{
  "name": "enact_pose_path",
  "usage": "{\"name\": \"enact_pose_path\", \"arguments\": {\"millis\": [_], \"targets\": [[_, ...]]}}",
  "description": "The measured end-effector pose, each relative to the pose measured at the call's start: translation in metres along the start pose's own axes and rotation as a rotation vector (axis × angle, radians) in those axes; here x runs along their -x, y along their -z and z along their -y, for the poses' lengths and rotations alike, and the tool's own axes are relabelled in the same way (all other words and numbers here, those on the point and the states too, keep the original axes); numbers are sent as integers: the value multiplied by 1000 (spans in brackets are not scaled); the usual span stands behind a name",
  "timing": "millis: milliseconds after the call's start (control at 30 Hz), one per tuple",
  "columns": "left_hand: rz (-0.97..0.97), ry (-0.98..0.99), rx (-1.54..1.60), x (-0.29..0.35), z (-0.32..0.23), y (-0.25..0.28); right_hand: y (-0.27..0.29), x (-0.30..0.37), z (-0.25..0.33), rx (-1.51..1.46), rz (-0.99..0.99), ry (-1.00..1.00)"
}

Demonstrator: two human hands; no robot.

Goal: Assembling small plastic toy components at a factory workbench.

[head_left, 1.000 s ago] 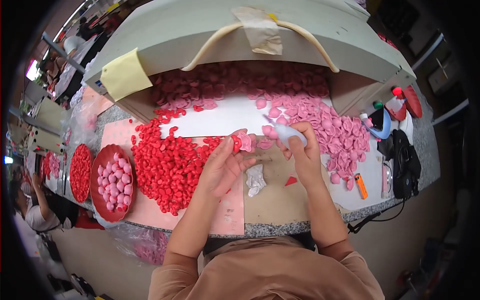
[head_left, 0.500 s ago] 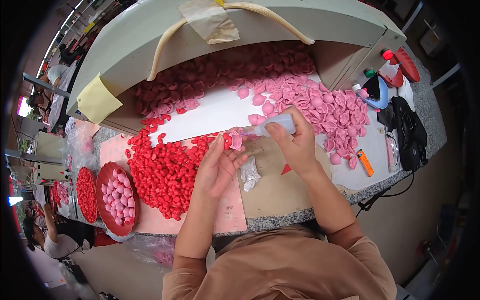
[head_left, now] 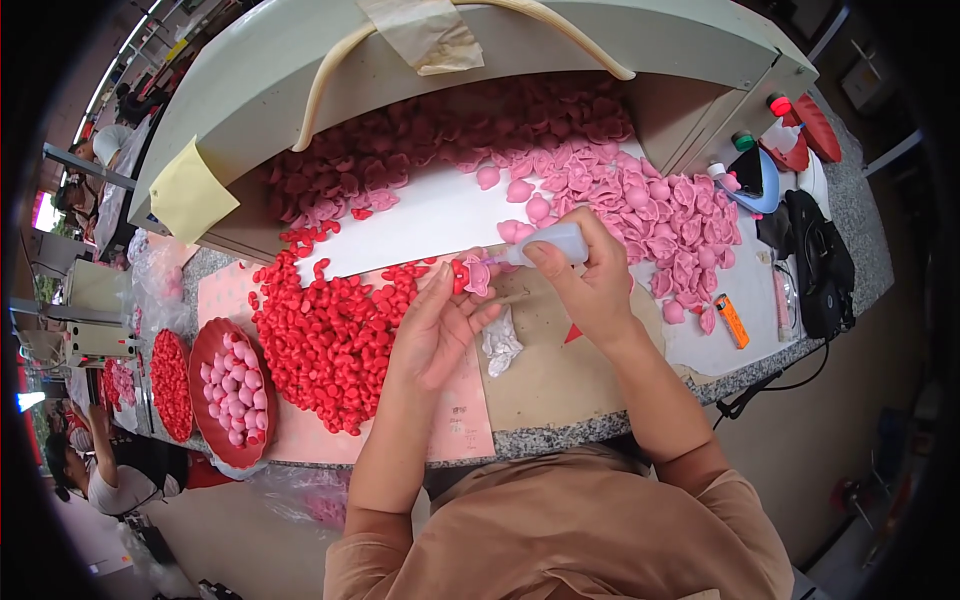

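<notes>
Between its thumb and fingertips, my left hand [head_left: 436, 335] pinches a small hollow pink plastic piece [head_left: 478, 276] with a glossy red part [head_left: 461, 278] beside it. My right hand [head_left: 595, 290] grips a translucent squeeze bottle [head_left: 558, 243], tilted so its thin nozzle meets the pink piece; whether the tip touches inside cannot be made out. A big heap of red plastic parts [head_left: 325, 350] lies just left of my left hand. Beyond my right hand spreads a pile of pink shell pieces [head_left: 690, 225].
A red scalloped tray [head_left: 237, 455] of pink pieces stands at left, near another tray of red parts [head_left: 170, 385]. Crumpled white tissue [head_left: 501, 342] lies between my forearms. An orange lighter [head_left: 732, 321] and black bag [head_left: 822, 265] sit right. A grey hood [head_left: 560, 50] overhangs the back.
The whole view has shifted slightly. Both hands keep the same hold, and the bottle's nozzle stays at the pink piece, which looks turned a little.
</notes>
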State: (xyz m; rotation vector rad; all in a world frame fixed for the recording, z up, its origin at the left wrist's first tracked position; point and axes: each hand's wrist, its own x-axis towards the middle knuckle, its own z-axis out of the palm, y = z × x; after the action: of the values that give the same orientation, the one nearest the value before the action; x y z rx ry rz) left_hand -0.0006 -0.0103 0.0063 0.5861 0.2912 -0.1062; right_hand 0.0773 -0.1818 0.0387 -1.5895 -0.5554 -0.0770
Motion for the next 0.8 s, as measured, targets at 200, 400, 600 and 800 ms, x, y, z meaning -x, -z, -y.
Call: {"name": "enact_pose_path", "arguments": {"millis": [200,400,600,800], "targets": [[36,1,-8,0,-1,-2,-1,0,1,25,2,19],[12,-13,-52,0,0,-2,0,-1,0,27,-8,24],[6,-23,-99,0,1,-3,1,-2,2,63,-16,49],[14,-15,-122,-1,0,-8,1,-2,2,64,-19,36]]}}
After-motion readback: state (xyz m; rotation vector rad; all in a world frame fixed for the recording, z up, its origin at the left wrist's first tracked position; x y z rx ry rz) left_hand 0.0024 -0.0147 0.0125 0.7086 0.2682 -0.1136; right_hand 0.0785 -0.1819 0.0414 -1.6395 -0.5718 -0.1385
